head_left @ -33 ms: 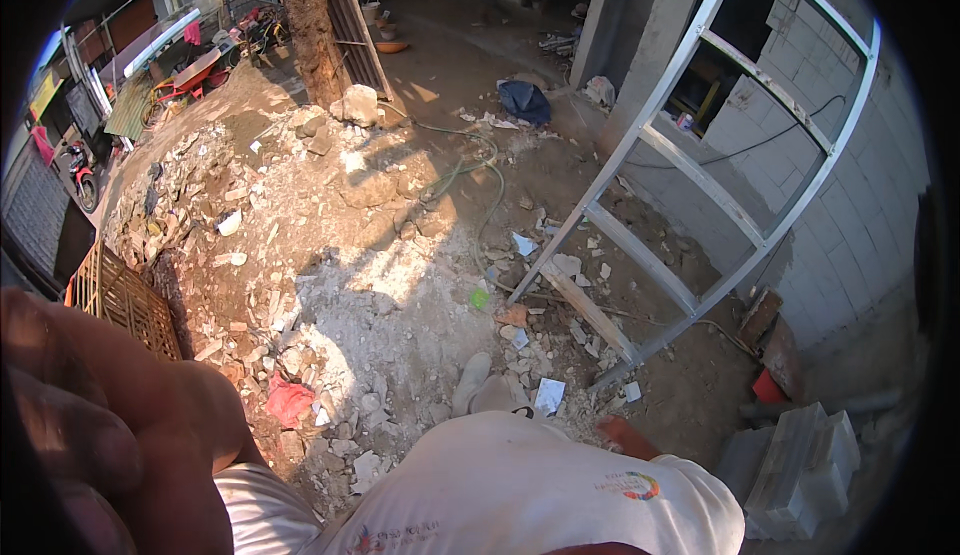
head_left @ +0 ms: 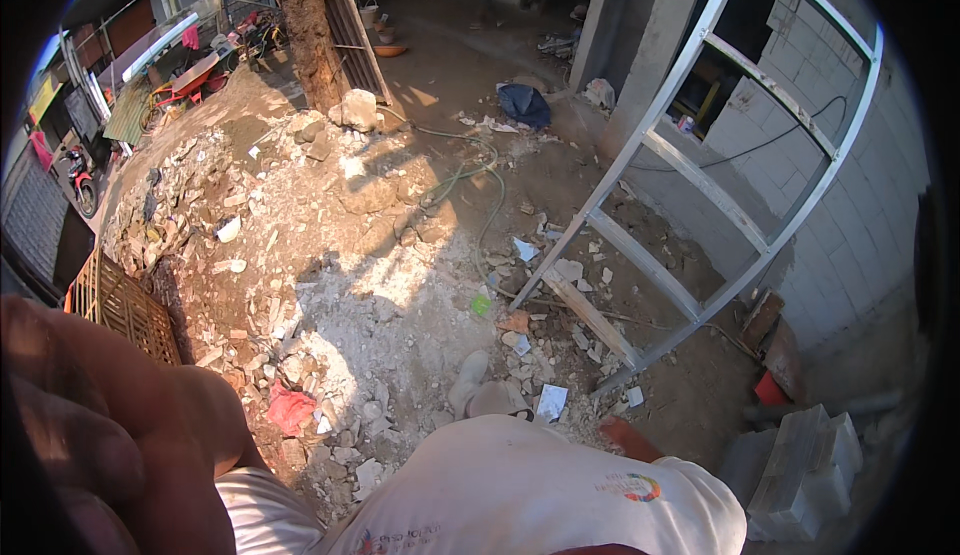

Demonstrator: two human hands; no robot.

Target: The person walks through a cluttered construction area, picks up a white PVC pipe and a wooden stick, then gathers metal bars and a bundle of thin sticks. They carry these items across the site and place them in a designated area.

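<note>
My left hand (head_left: 110, 425) fills the lower left corner, very close to the camera and blurred. Its fingers curve toward the lens, and I cannot tell whether anything is in it. My right hand is out of sight. My white shirt (head_left: 520, 495) covers the bottom middle. Just beyond it lies a heap of broken bricks and rubble (head_left: 330, 285) on bare earth, with a red cloth (head_left: 290, 407) at its near edge.
A grey metal frame (head_left: 700, 185) leans against a block wall (head_left: 850, 215) on the right. A hose (head_left: 480, 180) winds over the dirt past a tree trunk (head_left: 305, 25). Grey blocks (head_left: 800, 465) are stacked lower right; a wooden lattice (head_left: 125, 305) stands left.
</note>
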